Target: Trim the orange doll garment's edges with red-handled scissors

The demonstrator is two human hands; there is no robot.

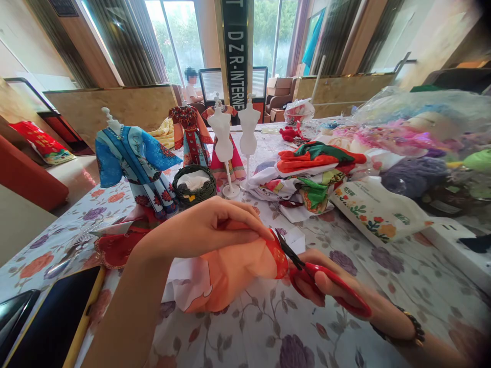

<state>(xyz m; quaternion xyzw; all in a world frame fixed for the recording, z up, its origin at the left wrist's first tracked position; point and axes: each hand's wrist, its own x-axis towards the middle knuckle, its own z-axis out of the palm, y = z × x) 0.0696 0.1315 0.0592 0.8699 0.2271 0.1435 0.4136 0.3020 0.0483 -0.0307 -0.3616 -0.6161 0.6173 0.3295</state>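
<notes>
Clamped on orange cloth (233,273) at near centre with the left grip (215,225) and round red-handled scissors (301,264) with the right grip (337,266), could nick left fingertips (270,235) through blades so close, or snip crookedly through loose folds.

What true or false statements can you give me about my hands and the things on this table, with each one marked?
1. The right hand holds the red-handled scissors. True.
2. The left hand is empty. False: the left hand holds the orange cloth.
3. Two bare white dress forms stand side by side. True.
4. The black basket is to the right of the dress forms. False: the basket is to their left, beside the blue outfit.
5. The dark bracelet is on the left wrist. False: the bracelet is on the right wrist.
6. The tablecloth is printed with flowers and leaves. True.
</notes>
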